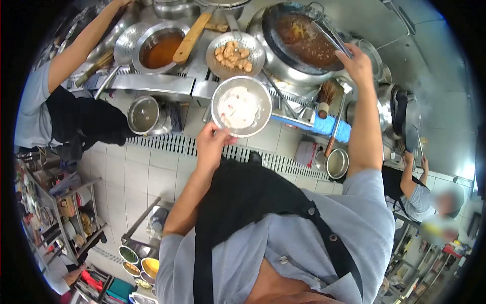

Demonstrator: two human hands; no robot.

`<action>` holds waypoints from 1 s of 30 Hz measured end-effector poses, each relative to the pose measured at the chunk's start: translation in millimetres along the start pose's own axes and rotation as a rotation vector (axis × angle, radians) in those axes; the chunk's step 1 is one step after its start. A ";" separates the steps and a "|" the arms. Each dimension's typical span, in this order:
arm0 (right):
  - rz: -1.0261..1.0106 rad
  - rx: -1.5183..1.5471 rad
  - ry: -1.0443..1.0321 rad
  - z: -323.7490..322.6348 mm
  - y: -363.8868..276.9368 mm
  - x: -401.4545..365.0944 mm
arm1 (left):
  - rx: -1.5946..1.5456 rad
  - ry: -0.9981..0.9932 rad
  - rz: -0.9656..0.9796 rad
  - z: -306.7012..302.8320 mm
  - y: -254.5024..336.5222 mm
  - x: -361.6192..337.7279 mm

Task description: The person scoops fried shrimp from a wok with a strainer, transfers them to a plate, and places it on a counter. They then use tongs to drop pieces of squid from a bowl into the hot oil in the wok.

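My left hand (211,144) grips the near rim of a metal bowl (267,109), thumb on the edge. Pale, batter-coated pieces (238,107) with bits of red lie in the bowl. Over the wok (273,38) at the upper right, my right hand (356,63) is closed around metal tongs (331,38). The tongs point down and left toward dark, bubbling oil (306,43) with small pale bits in it. Just beyond the bowl sits a perforated strainer (212,55) holding browned fried pieces (233,55).
A pot of reddish-brown liquid (161,50) has a wooden-handled tool (192,38) across it. Along the stove's front are a brush (325,99) and a blue cloth (331,126). One co-worker's arm (86,43) reaches in at left; another person (417,187) works at right.
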State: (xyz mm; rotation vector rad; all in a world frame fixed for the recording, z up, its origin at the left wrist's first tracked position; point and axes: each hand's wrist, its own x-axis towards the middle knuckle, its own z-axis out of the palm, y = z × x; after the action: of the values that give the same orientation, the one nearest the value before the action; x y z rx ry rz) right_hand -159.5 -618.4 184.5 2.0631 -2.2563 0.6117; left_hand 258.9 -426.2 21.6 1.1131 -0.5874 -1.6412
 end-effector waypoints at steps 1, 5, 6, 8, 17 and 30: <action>0.003 0.083 -0.068 -22.2 -27.5 -29.9 | 0.033 0.002 0.018 -0.7 3.2 3.9; -0.104 0.236 -0.369 -56.2 -92.3 -121.9 | -0.001 -0.085 0.055 12.7 6.8 21.2; -0.042 0.218 -0.441 -51.8 -107.0 -131.6 | 0.032 -0.104 0.102 21.0 7.9 24.9; -0.333 0.069 -0.289 -10.1 -99.5 -150.2 | 0.068 -0.137 0.148 34.2 7.9 33.1; 0.006 0.426 -0.402 -57.9 -71.0 -110.9 | 0.014 -0.131 0.079 71.2 -1.3 74.4; -0.188 0.463 -0.474 -33.5 10.7 -7.1 | 0.016 0.049 0.159 146.6 0.4 124.0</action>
State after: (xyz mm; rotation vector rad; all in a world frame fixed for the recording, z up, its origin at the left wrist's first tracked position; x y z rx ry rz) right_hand -177.0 -601.1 210.5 2.8728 -2.2521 0.7566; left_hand 123.8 -561.4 41.1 1.0870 -0.6419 -1.4708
